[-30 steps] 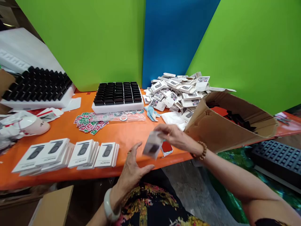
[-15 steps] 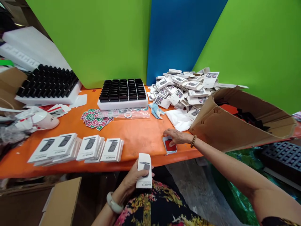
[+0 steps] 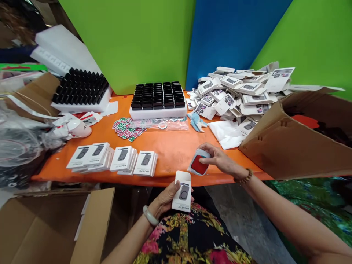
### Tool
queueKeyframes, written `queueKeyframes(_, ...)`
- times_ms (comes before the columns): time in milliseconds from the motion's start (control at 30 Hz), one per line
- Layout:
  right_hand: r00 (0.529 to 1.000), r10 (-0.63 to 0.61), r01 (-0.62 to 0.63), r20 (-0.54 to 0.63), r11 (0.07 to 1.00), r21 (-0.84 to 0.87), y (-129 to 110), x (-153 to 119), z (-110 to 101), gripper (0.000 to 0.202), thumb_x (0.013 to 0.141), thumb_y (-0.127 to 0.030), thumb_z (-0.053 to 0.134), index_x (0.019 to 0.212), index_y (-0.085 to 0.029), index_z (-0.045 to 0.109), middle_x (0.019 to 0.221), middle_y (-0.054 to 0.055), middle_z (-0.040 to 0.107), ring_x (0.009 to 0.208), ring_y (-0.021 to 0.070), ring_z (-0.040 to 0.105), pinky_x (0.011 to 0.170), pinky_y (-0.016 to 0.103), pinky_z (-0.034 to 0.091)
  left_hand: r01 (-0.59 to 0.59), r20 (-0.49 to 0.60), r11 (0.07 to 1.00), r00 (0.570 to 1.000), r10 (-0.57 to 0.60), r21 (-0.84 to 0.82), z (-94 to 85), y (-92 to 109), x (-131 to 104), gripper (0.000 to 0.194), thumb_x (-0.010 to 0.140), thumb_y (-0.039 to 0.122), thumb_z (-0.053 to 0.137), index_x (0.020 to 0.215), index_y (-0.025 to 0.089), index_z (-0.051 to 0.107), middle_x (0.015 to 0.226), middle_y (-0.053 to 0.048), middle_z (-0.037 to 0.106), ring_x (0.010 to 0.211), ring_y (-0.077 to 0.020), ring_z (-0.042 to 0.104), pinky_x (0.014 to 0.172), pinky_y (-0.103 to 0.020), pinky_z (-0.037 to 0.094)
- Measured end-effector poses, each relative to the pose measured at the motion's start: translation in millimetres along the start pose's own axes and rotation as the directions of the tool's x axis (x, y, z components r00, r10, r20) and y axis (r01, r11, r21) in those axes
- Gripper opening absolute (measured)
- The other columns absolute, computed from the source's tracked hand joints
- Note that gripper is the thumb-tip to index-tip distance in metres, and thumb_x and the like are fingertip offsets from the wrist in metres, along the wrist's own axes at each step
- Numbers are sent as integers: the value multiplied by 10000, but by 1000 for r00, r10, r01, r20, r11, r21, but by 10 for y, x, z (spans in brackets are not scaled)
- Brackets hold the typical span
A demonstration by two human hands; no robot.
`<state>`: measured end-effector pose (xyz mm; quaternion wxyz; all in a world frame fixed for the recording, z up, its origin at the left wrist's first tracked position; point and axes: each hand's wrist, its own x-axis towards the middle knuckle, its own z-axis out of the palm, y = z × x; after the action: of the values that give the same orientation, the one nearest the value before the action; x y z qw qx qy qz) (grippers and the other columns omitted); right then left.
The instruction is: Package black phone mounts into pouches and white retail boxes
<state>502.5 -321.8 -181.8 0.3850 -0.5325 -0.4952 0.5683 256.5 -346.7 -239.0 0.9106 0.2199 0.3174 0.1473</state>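
Gripping flap-up carton (image 3: 182, 200) in left hand (image 3: 165, 197), near centre; pinching red-faced piece (image 3: 198, 165) in right hand (image 3: 223, 161), outside carton. Showing neat box stacks (image 3: 121, 157) near left, loose cartons (image 3: 208, 85) heaped far right.

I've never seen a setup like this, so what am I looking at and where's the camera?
There is no robot: these are a person's bare hands, seen from a camera worn on the head, looking forward and down. The left hand holds a white box; the right hand grips a flat red piece with a pale border. On the orange table are stacks of similar boxes at the front left, a white tray of black pieces farther back, and a loose heap of boxes beside an open cardboard carton.
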Motion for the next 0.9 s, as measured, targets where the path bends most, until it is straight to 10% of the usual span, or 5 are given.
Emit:
queueKeyframes(167, 991, -131, 131, -34, 991, -14, -11, -72, 481, 345, 737, -316, 671, 1018, -221, 495, 886, -2, 569, 776, 145, 550, 718, 286, 470, -36, 129, 997, 991, 27, 72, -11, -53, -11, 734, 532, 669, 764, 960, 84, 650, 774, -123, 702, 685, -223, 672, 657, -316, 512)
queueKeyframes(533, 980, -135, 187, 146, 877, -443, 125, -353, 703, 218, 832, -203, 589, 1042, -202, 532, 969, 40, 606, 850, 167, 579, 780, 320, 482, -72, 157, 977, 987, 40, 202, 11, -182, -50, 835, 490, 713, 749, 1066, 123, 619, 853, -107, 687, 710, -222, 659, 618, -274, 465)
queueKeyframes(700, 948, -317, 270, 16, 781, -564, 239, -527, 950, 284, 894, -170, 499, 1175, -213, 499, 1066, 93, 544, 1005, 221, 523, 902, 398, 454, -173, 144, 958, 979, 142, 231, -24, -208, -69, 777, 540, 689, 735, 1083, 144, 631, 923, -64, 676, 927, -257, 639, 824, -329, 455)
queueKeyframes(900, 940, -295, 331, 173, 660, -674, 317, -696, 1072, 242, 906, -276, 527, 1132, -202, 574, 982, 94, 614, 880, 236, 507, 794, 413, 442, -233, 169, 927, 967, 189, 293, -91, -205, -67, 811, 570, 701, 712, 1155, 150, 599, 1098, -120, 638, 1129, -301, 545, 1015, -431, 368)
